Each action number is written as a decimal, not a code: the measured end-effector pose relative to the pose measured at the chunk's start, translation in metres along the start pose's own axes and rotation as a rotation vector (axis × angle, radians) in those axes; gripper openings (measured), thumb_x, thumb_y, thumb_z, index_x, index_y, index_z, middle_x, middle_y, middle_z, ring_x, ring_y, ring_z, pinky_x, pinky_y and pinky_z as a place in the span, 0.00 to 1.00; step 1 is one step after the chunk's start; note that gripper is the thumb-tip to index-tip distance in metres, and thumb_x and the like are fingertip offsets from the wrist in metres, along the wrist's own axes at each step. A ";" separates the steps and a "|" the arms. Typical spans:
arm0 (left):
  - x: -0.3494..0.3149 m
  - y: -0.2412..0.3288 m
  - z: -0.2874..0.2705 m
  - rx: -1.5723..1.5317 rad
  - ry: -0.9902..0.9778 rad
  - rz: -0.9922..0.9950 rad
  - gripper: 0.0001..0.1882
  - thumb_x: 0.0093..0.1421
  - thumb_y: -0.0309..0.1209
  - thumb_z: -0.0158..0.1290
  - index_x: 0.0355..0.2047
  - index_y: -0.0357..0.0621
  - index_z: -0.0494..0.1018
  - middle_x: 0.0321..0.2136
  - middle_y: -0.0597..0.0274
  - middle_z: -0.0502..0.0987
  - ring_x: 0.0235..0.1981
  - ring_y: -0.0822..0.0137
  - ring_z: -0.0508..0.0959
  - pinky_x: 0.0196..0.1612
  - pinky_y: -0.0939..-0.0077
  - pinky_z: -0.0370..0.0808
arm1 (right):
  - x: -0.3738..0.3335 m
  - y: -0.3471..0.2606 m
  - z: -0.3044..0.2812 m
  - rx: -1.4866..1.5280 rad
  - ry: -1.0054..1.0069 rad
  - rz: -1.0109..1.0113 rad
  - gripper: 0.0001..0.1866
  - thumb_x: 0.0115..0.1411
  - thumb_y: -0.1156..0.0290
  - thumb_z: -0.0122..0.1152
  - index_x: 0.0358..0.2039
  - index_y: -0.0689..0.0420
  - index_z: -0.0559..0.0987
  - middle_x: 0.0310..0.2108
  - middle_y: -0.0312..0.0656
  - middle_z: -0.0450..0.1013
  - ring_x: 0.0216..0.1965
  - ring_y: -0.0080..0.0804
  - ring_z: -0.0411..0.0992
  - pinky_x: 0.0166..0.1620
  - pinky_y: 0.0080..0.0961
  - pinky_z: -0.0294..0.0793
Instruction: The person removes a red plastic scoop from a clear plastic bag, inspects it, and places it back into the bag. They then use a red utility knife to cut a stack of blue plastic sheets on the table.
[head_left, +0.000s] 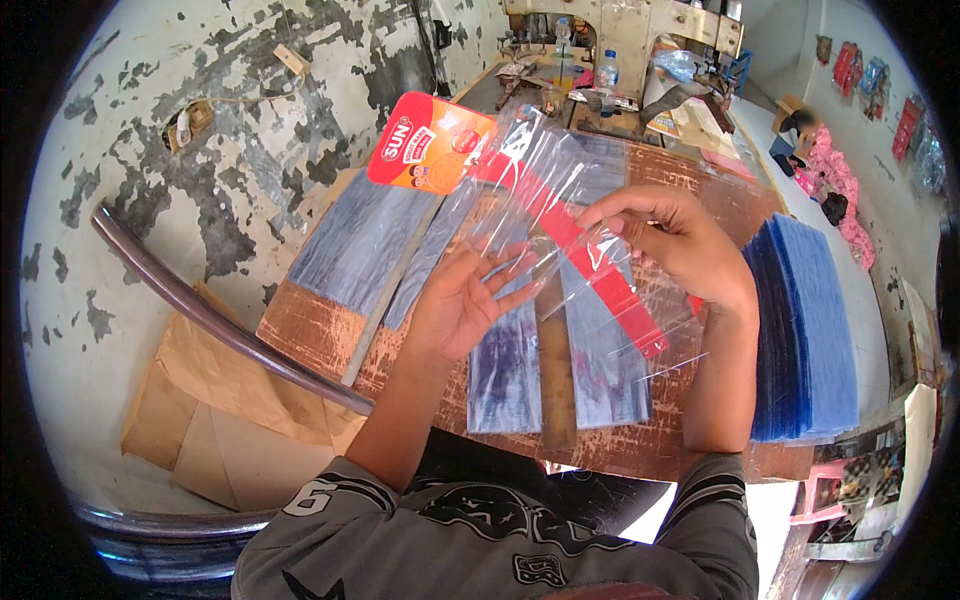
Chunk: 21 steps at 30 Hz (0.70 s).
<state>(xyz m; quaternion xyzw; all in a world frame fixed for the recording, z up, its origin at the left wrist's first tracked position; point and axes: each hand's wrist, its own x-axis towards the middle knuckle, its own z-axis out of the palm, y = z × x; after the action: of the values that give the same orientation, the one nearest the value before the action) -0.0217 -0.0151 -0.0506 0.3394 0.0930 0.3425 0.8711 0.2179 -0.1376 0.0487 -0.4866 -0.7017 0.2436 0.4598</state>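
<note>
Over the worktable I hold a clear plastic pouch with a red strip running slantwise across it. A printed orange-red card with rounded corners sits at its upper left end. My right hand is closed on the pouch's right side, thumb and forefinger pinched near the red strip. My left hand has its bent fingers on the film's lower left side, partly seen through the glossy plastic. Below lie bluish clear plastic sheets, with a flat brown bar across them.
A thick stack of blue plastic sheets stands at the table's right. Another bar crosses the left sheets. Behind are a machine and a bottle. Brown paper lies left; people sit far right.
</note>
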 end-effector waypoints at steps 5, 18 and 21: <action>0.003 -0.001 -0.010 0.010 0.059 0.020 0.18 0.71 0.38 0.50 0.57 0.47 0.69 0.52 0.52 0.75 0.52 0.58 0.75 0.56 0.58 0.74 | 0.000 -0.012 0.002 -0.001 0.012 0.171 0.13 0.66 0.78 0.53 0.45 0.57 0.84 0.40 0.32 0.81 0.36 0.14 0.71 0.36 0.17 0.70; 0.004 0.004 -0.060 0.186 0.138 0.142 0.22 0.69 0.44 0.52 0.58 0.46 0.70 0.48 0.57 0.76 0.50 0.62 0.75 0.54 0.61 0.73 | 0.003 -0.004 0.003 0.025 -0.074 0.035 0.15 0.63 0.85 0.50 0.44 0.62 0.83 0.40 0.40 0.81 0.46 0.26 0.76 0.52 0.26 0.73; -0.001 0.012 -0.043 0.057 -0.023 0.235 0.27 0.68 0.44 0.52 0.62 0.42 0.66 0.55 0.53 0.75 0.58 0.57 0.73 0.61 0.55 0.69 | 0.001 -0.014 0.000 0.083 -0.128 0.069 0.15 0.62 0.86 0.50 0.44 0.64 0.82 0.40 0.41 0.81 0.46 0.27 0.76 0.52 0.25 0.73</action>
<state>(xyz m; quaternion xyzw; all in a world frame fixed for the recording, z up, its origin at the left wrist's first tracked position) -0.0454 0.0133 -0.0755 0.3764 0.0525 0.4355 0.8160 0.2111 -0.1423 0.0605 -0.4742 -0.7019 0.3190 0.4251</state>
